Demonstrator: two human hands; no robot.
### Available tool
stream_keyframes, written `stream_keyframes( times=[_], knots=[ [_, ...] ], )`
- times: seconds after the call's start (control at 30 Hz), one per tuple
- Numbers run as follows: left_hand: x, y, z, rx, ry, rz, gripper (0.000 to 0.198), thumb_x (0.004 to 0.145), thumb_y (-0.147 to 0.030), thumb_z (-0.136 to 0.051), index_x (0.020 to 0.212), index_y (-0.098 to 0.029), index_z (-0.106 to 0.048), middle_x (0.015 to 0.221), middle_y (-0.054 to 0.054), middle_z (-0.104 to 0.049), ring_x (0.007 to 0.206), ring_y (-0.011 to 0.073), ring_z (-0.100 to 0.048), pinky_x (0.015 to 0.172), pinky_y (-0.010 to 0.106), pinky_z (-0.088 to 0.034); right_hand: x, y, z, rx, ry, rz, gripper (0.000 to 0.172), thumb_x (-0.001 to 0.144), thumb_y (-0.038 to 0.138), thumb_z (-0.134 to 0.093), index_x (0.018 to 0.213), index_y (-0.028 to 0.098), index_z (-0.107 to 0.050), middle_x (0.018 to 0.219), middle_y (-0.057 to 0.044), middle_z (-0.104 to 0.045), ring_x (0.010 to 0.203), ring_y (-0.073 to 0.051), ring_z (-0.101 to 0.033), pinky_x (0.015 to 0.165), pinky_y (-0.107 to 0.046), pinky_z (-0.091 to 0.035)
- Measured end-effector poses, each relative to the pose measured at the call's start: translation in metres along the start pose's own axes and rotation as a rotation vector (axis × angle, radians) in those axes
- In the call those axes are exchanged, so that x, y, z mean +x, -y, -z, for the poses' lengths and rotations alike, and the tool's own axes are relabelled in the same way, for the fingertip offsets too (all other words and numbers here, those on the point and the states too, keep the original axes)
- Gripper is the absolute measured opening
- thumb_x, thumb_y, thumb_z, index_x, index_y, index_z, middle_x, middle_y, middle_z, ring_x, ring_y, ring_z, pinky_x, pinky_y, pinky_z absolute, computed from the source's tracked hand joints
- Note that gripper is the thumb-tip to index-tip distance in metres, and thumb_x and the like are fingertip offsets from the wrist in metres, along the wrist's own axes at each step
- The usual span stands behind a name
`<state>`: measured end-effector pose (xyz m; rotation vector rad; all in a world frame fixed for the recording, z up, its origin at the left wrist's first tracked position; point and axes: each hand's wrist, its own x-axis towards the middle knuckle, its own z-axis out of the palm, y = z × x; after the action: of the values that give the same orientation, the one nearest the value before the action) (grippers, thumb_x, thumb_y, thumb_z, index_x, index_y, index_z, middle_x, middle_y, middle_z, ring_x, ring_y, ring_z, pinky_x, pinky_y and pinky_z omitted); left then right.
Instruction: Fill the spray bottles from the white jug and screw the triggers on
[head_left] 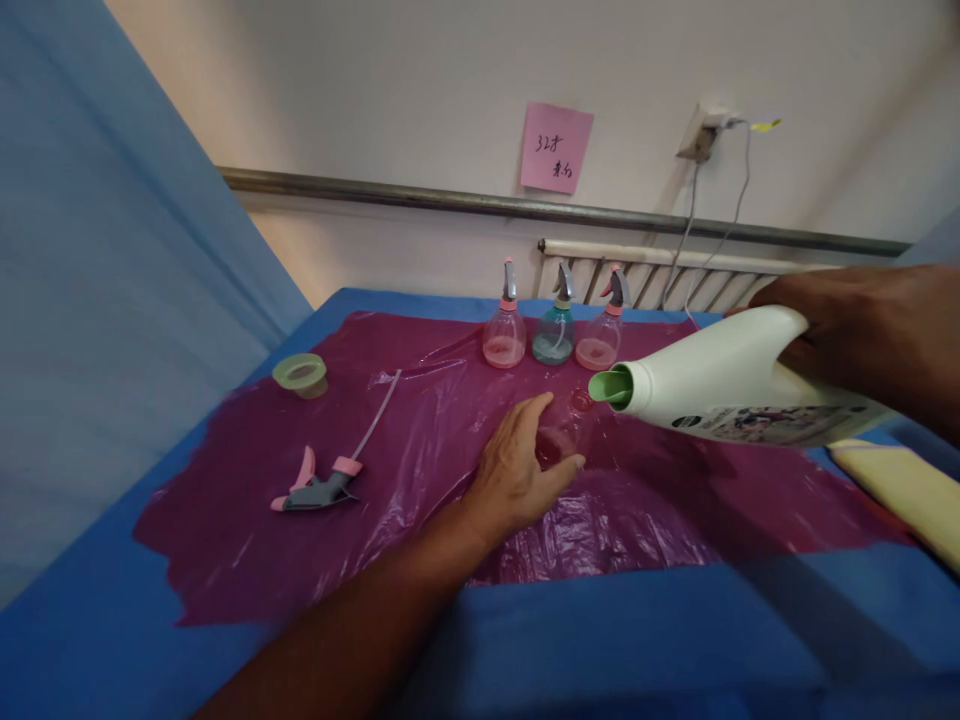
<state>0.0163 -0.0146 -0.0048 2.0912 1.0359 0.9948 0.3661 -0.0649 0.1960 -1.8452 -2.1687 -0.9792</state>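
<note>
My left hand (514, 465) curves its fingers and thumb round a clear, headless spray bottle (556, 447) that stands on the plastic sheet. The bottle's open neck has a pinkish-red rim and leans slightly to the right; part of its body is hidden by my fingers. My right hand (870, 325) grips a large pale green detergent jug (712, 385) by its handle. The jug is tipped nearly flat, its green pouring spout just above and right of the bottle's neck. I cannot make out any stream of liquid. A grey and pink trigger sprayer (322, 490) lies to the left.
Two pink spray bottles (504, 335) and a teal one (553, 335) stand at the back. A green cap or cup (304, 372) sits far left. The purple plastic sheet (247, 540) covers a blue table; a yellow object (904, 490) lies at right.
</note>
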Motion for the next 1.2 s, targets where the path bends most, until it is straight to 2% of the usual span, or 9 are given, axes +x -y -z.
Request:
stream_keyframes(
  times=[0.17,0.33,0.5,0.67,0.9,1.07,1.2],
  knots=[
    [0.000,0.001,0.001,0.012,-0.003,-0.041,0.082,0.095,-0.040,-0.087,0.167,-0.026,-0.049,0.168,0.017,-0.061,0.158,0.0406,-0.059,0.134,0.067,-0.048,0.002,-0.002,0.004,-0.021,-0.008,0.039,0.038,0.083,0.048,-0.052,0.098,0.028,-0.081,0.087,-0.009,-0.081,0.070,-0.029,-0.070,0.055,-0.034,-0.031],
    [0.001,0.002,0.000,0.028,-0.014,-0.082,0.081,0.096,-0.040,-0.087,0.167,-0.026,-0.050,0.167,0.016,-0.061,0.157,0.0395,-0.059,0.135,0.066,-0.047,0.001,-0.002,0.009,-0.039,0.030,0.017,0.039,0.085,0.050,-0.052,0.101,0.029,-0.081,0.090,-0.009,-0.082,0.073,-0.029,-0.069,0.057,-0.034,-0.029],
    [0.001,0.004,-0.001,0.036,-0.025,-0.111,0.081,0.097,-0.041,-0.087,0.168,-0.028,-0.050,0.166,0.015,-0.062,0.157,0.0387,-0.059,0.134,0.067,-0.047,0.002,-0.005,0.015,-0.044,0.016,0.062,0.035,0.086,0.048,-0.051,0.098,0.030,-0.078,0.085,-0.008,-0.078,0.069,-0.026,-0.063,0.058,-0.035,-0.023],
    [0.001,0.005,-0.001,0.038,-0.028,-0.124,0.081,0.098,-0.042,-0.086,0.169,-0.029,-0.049,0.166,0.014,-0.062,0.156,0.0388,-0.060,0.134,0.066,-0.049,0.003,-0.008,0.015,-0.069,0.008,0.063,0.034,0.086,0.046,-0.053,0.102,0.032,-0.079,0.092,-0.006,-0.079,0.067,-0.025,-0.058,0.059,-0.036,-0.021],
    [0.001,0.007,-0.003,0.043,-0.034,-0.134,0.082,0.097,-0.041,-0.087,0.168,-0.026,-0.049,0.166,0.015,-0.062,0.156,0.0382,-0.060,0.133,0.066,-0.049,0.005,-0.011,0.021,-0.020,0.011,0.109,0.033,0.084,0.045,-0.054,0.107,0.035,-0.077,0.092,-0.004,-0.080,0.071,-0.026,-0.065,0.059,-0.035,-0.023],
    [0.001,0.008,-0.004,0.051,-0.037,-0.144,0.082,0.097,-0.041,-0.087,0.168,-0.028,-0.049,0.165,0.015,-0.062,0.155,0.0379,-0.061,0.133,0.065,-0.049,0.009,-0.009,0.026,-0.058,0.024,0.116,0.035,0.078,0.043,-0.053,0.103,0.034,-0.076,0.085,-0.005,-0.075,0.062,-0.024,-0.060,0.057,-0.035,-0.021],
    [0.001,0.010,-0.005,0.046,-0.050,-0.167,0.082,0.097,-0.040,-0.088,0.168,-0.026,-0.050,0.164,0.016,-0.063,0.154,0.0376,-0.062,0.132,0.064,-0.051,0.011,-0.007,0.030,-0.088,0.067,0.086,0.033,0.077,0.043,-0.054,0.101,0.033,-0.074,0.084,-0.007,-0.074,0.066,-0.026,-0.061,0.059,-0.036,-0.020]
  ],
)
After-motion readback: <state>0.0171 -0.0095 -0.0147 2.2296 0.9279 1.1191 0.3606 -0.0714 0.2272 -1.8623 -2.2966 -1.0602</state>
